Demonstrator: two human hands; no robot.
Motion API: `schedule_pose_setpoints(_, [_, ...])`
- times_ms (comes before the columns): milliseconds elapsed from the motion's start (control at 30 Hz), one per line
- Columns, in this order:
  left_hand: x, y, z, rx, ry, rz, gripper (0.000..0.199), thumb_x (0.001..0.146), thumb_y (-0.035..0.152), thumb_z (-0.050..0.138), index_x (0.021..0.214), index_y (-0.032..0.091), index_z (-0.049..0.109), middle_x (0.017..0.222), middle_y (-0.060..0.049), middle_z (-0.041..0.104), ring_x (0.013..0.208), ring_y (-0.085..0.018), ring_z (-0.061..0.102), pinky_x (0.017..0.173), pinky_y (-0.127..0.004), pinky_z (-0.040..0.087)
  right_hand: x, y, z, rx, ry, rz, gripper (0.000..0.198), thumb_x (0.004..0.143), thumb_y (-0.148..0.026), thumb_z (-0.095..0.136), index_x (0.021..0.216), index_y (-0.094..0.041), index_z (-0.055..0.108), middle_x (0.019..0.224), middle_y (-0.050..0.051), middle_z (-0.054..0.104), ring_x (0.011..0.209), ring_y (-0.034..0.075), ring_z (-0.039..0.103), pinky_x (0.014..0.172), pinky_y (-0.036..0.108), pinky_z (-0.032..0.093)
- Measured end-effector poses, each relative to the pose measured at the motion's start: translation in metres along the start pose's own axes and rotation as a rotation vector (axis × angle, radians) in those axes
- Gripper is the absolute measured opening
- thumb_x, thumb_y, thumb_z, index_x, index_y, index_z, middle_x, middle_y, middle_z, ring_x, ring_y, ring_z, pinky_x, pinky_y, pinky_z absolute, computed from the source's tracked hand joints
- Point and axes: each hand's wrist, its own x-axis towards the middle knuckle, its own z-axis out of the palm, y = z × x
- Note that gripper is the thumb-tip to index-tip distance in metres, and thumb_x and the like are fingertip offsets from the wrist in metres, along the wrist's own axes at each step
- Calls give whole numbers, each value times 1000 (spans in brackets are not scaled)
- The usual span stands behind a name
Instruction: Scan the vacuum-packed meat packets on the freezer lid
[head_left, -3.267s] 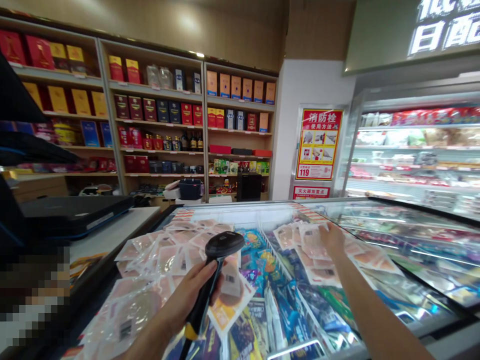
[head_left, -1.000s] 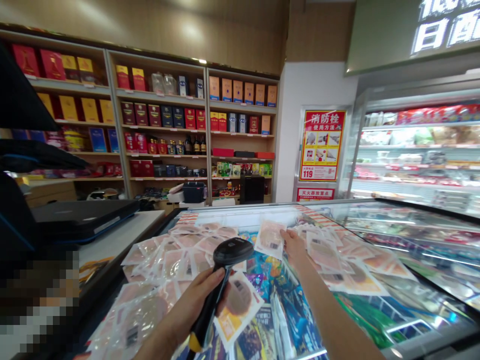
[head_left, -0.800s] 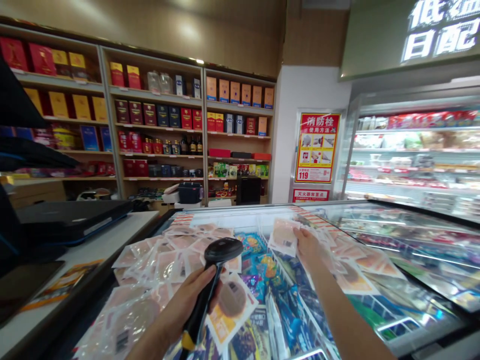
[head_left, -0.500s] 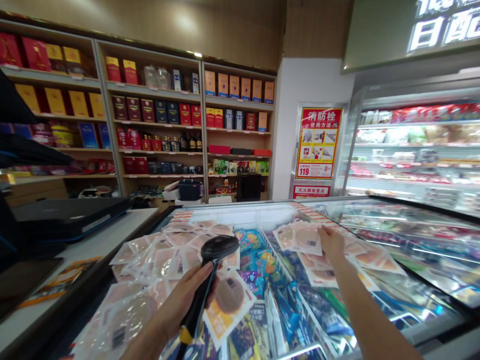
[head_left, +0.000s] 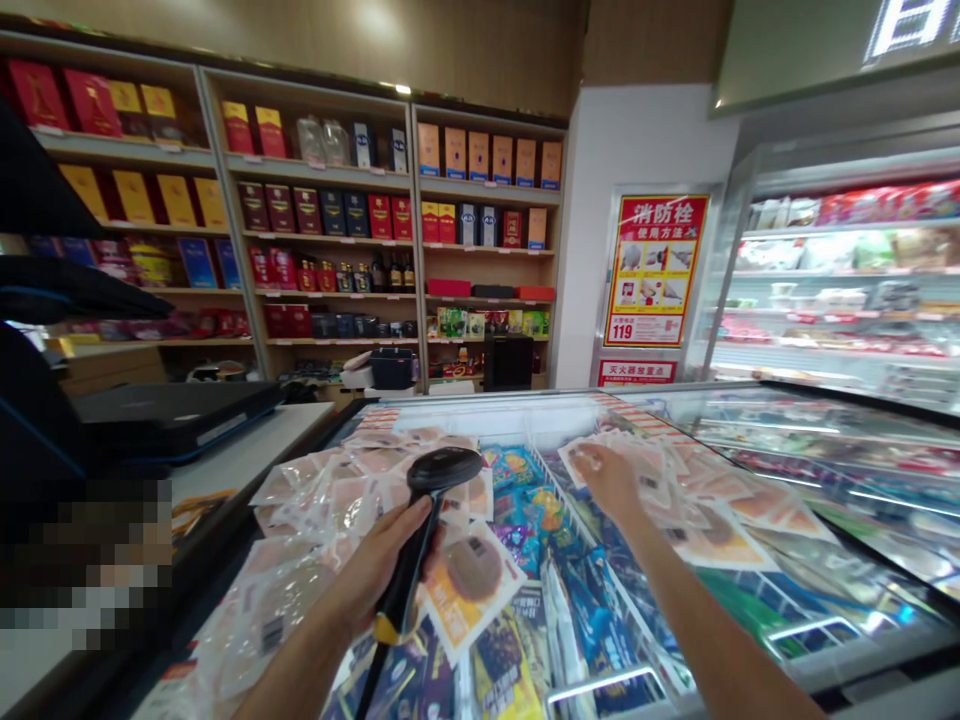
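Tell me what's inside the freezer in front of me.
Inside the freezer, blue bags, a green one and a wire divider show around the flat packets. Whatever lies directly beneath those packets or behind the scanner is covered.

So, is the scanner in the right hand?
No, the left hand grips the scanner, while the right hand is at the packets on the freezer's right side.

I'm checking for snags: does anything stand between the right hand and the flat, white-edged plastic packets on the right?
Nothing visible does. The right hand is at the left edge of the flat, white-edged plastic packets. The black handheld scanner in the left hand is off to the left.
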Motion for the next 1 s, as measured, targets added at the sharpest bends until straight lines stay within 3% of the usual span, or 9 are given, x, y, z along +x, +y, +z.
schedule_pose_setpoints(133, [-1, -1, -2, 8, -5, 32, 27, 70, 39, 50, 81, 14, 52, 53, 3, 51, 39, -6, 43, 37, -17, 32, -32, -49, 20, -54, -282, -164, 39, 69, -45, 45, 92, -18, 61, 96, 6, 61, 94, 20, 51, 81, 29, 35])
schedule_pose_setpoints(367, [3, -4, -4, 41, -31, 26, 29, 71, 41, 48, 78, 13, 52, 52, 2, 52, 39, -6, 44, 37, -16, 32, -83, -83, 31, -253, -472, -273, 58, 52, -64, 51, 83, -17, 62, 89, 10, 60, 90, 27, 49, 75, 37, 33])
schedule_pose_setpoints(500, [-8, 0, -4, 58, -17, 58, 29, 70, 42, 49, 71, 14, 51, 53, 2, 52, 39, -6, 44, 38, -17, 32, -99, -86, 34, -278, -499, -304, 70, 42, -66, 56, 90, -15, 59, 101, 14, 54, 96, 31, 45, 78, 42, 31])
schedule_pose_setpoints(633, [-26, 4, -5, 75, -21, 82, 29, 71, 43, 48, 70, 14, 51, 49, 2, 51, 38, -6, 43, 37, -17, 31, -101, -89, 32, -174, -535, -197, 78, 35, -55, 66, 100, -15, 51, 105, 13, 52, 99, 31, 44, 77, 38, 34])
schedule_pose_setpoints(700, [-35, 5, -5, 71, -14, 60, 29, 71, 42, 48, 70, 14, 51, 49, 3, 50, 38, -6, 42, 37, -17, 31, -96, -86, 30, -45, -542, -114, 74, 38, -43, 69, 104, -17, 47, 98, 9, 57, 90, 26, 50, 71, 32, 37])
schedule_pose_setpoints(833, [-47, 3, -3, 48, -70, 41, 27, 72, 41, 47, 74, 14, 51, 52, 2, 51, 40, -6, 44, 38, -17, 32, -76, -66, 24, 238, -472, -32, 49, 52, -23, 60, 99, -17, 49, 85, 3, 62, 76, 17, 56, 65, 25, 40])
schedule_pose_setpoints(1000, [-47, -3, 6, 17, -155, 39, 30, 73, 41, 46, 80, 13, 52, 54, 2, 51, 40, -6, 44, 39, -18, 32, -45, -34, 10, 422, -423, -20, 46, 55, -19, 55, 100, -17, 54, 87, 1, 63, 80, 19, 56, 69, 27, 42])
